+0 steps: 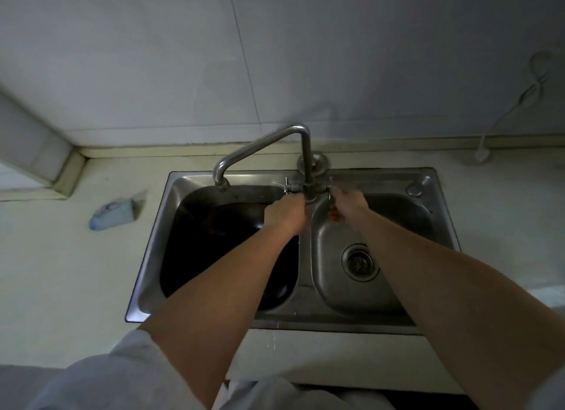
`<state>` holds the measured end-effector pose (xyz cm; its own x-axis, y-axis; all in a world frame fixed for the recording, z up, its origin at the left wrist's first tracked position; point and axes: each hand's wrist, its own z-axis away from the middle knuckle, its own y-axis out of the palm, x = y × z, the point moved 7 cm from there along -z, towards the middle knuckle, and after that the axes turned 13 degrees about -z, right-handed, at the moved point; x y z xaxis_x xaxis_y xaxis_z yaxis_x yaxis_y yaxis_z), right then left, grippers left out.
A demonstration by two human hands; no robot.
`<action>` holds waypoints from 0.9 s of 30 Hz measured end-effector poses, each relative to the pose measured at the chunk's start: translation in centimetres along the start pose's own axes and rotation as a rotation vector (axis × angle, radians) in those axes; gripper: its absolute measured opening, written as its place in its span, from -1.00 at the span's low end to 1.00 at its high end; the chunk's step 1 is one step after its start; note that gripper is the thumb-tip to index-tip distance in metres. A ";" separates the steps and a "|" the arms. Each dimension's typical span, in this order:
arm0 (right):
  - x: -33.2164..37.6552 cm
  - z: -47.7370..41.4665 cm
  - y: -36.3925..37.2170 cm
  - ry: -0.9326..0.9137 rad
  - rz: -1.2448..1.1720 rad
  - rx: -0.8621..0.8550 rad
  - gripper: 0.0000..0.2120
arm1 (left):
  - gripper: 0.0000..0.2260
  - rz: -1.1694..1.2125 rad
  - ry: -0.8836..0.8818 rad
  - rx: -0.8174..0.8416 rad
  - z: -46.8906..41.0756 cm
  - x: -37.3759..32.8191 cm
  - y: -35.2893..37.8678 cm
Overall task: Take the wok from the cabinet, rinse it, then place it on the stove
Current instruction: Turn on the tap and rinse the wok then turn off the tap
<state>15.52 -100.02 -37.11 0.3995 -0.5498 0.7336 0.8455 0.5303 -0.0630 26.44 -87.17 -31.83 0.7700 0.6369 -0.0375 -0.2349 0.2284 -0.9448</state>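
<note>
The dark wok (214, 244) lies in the left basin of a steel double sink (382, 180), partly hidden under my left forearm. The faucet (263, 143) rises from the middle back of the sink, its spout turned over the left basin above the wok. My left hand (286, 212) is closed on the left tap handle at the faucet's base. My right hand (348, 205) reaches to the right tap handle, fingers on it. No water stream is visible.
A blue and white packet (114, 212) lies on the pale counter left of the sink. The right basin holds only its drain (359, 261). A white cord (516, 104) hangs on the tiled wall at the right. The stove is out of view.
</note>
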 end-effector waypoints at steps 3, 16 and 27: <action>0.3 -1.3 0.6 0.001 -0.030 0.026 -0.68 | -0.72 0.004 -0.088 -0.052 -1.1 1.2 0.5; 0.4 -3.1 1.1 0.050 -0.146 0.101 -0.81 | -0.69 0.200 -0.134 -0.307 -3.1 -0.7 -3.8; 0.7 -3.9 1.0 0.037 -0.108 0.180 -0.78 | -0.72 0.430 -0.069 -0.409 3.1 -0.7 -7.8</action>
<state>18.01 -102.39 -39.35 0.3255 -0.6310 0.7042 0.8086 0.5718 0.1386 25.90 -87.08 -23.43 0.6132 0.6588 -0.4358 -0.2587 -0.3538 -0.8988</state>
